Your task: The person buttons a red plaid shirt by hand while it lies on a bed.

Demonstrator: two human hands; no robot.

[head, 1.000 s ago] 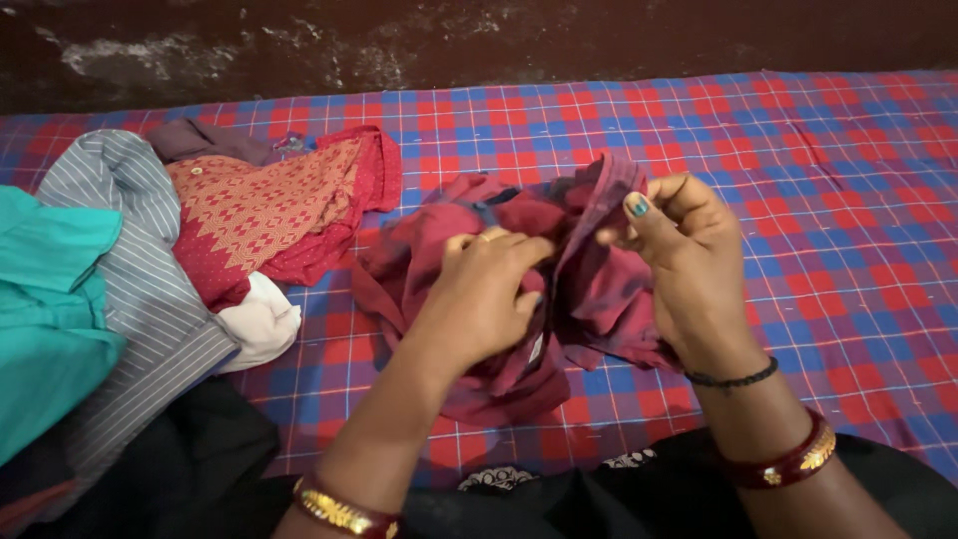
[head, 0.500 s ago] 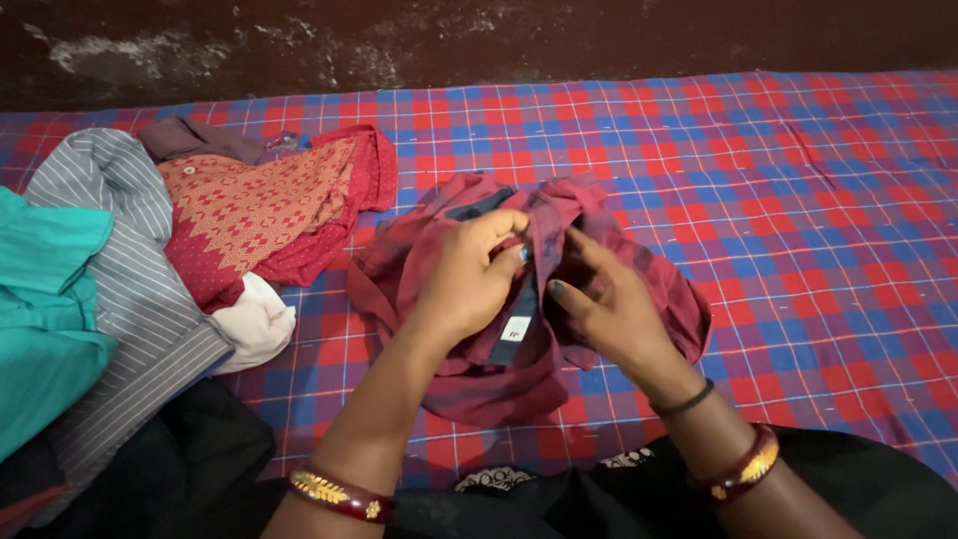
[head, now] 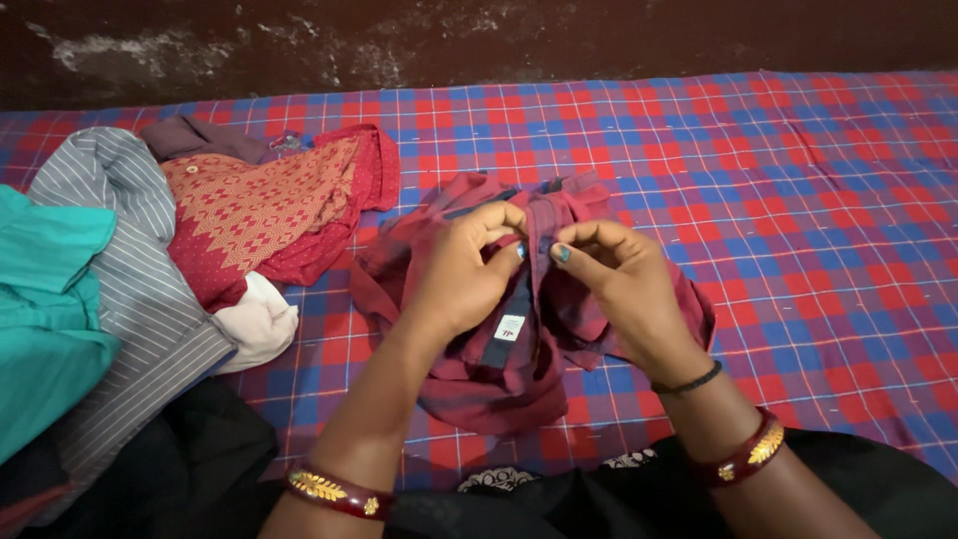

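A: Two hands, both on the one shirt (head: 499, 369). Nearest the camera lies black cloth (head: 200, 469) along the bottom edge, then the wrists with red and gold bangles (head: 334, 491).

B: How are the hands set?

A: The left hand (head: 459, 274) pinches the shirt's front edge between thumb and fingers, a narrow grip closed on the cloth. The right hand (head: 624, 289) does the same from the other side, its fingertips all but meeting the left's at the middle.

B: And the shirt?

A: Dark maroon, faintly checked, crumpled in a heap on the bed (head: 818, 200), right in front of the person. A dark inner band with a small white tag (head: 509, 327) shows just below the left thumb.

B: Room around it?

A: To the right the checked red and blue sheet runs bare to the frame's edge, and beyond the shirt too. The left is crowded: a white cloth (head: 257, 324) near the shirt, a red patterned garment (head: 249, 215) almost touching it, then a grey striped shirt (head: 120, 260) and teal cloth (head: 45, 309) at the edge.

B: Farthest back?

A: A dark stained wall (head: 479, 40) borders the bed's far edge.
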